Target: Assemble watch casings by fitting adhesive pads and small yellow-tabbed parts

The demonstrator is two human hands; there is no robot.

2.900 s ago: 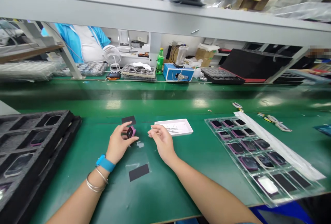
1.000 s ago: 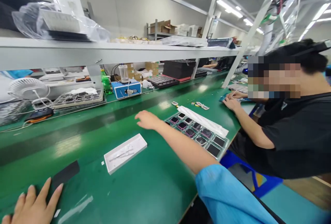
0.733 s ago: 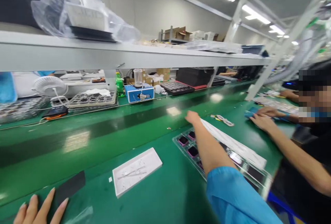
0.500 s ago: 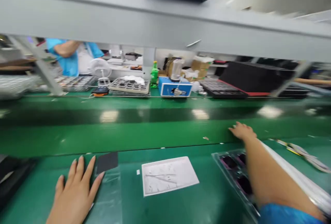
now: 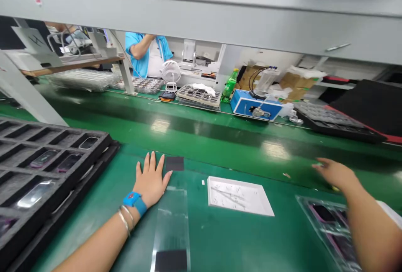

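Observation:
My left hand (image 5: 150, 184) lies flat on the green bench with its fingers spread, the thumb beside a clear plastic strip (image 5: 172, 217). That strip has a dark square (image 5: 174, 163) at its far end and another dark patch (image 5: 171, 260) near me. Over the green belt, my right hand (image 5: 337, 173) is bent with its fingers drawn together. A small pale-green spot shows at its fingertips, too blurred to name. Beneath my right forearm is a clear blister tray (image 5: 309, 221) holding dark, purple-edged device parts (image 5: 323, 212).
A shallow white tray (image 5: 266, 205) with tweezers (image 5: 229, 196) lies mid-bench. At left stands a black foam tray (image 5: 103, 138) with several device parts. A grey beam (image 5: 188, 12) crosses overhead. Beyond the belt are a fan (image 5: 170, 71), a blue box (image 5: 251, 103), a green bottle (image 5: 230, 84) and a co-worker.
The view has swung left, bringing the foam tray into sight. My right hand's fingers, stretched out before, are now drawn together over the belt. My left hand still lies flat.

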